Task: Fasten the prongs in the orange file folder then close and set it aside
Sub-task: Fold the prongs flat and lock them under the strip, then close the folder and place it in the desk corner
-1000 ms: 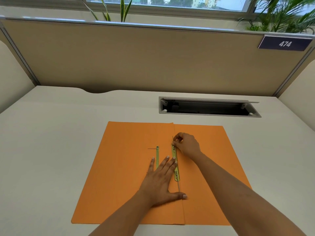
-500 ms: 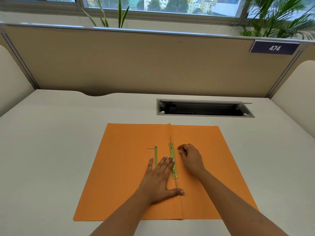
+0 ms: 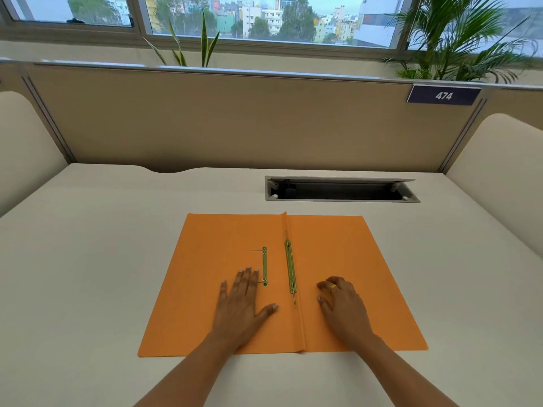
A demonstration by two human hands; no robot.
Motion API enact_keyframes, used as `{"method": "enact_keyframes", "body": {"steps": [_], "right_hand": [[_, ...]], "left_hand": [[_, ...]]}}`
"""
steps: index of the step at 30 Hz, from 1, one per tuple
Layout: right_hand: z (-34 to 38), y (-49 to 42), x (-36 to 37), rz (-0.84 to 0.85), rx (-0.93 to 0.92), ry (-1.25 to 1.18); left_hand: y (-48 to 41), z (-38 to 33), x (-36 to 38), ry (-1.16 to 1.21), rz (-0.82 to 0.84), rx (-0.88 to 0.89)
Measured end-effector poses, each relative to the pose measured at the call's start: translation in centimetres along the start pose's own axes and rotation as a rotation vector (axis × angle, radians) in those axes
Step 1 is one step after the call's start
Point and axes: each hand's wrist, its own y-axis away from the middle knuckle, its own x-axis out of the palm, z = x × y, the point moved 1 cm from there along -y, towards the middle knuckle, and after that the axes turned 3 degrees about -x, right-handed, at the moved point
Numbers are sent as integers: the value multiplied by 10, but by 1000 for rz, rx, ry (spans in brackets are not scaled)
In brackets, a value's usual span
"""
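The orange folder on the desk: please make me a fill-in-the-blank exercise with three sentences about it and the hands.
1. The orange folder lies ____ on the desk, not closed.
2. The left hand rests flat on the folder's ____ half.
3. The ring is worn on the ____ hand.

Missing words: open; left; right

One readable number
We read "474" in white on the dark blue plate [image 3: 443,95], fixed on the beige partition [image 3: 249,118].
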Motion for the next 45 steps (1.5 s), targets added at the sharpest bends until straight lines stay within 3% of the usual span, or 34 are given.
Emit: {"method": "enact_keyframes", "body": {"steps": [8,14,23,26,31,35,39,45], "right_hand": [[-9,52,-7,80,105,40],[-15,87,-12,121,144,76],[-7,96,-11,196,194,75],[-7,95,-12,206,190,77],[-6,95,-11,223,185,76],[-7,95,-11,222,182,83],[-7,94,-10,234,185,79],[-2,91,-20,280,192,48]], "left_hand": [[46,39,-17,-53,-64,-313],[70,58,-30,43,-73,-536],[75,74,-49,420,-242,-740],[70,81,-58,523,-231,-840],[64,97,-71,909,-250,-969],[65,107,-76,1126,-240,-986],[64,98,-97,1081,-301,-979],[57,67,-152,1164,-459,-767]]}}
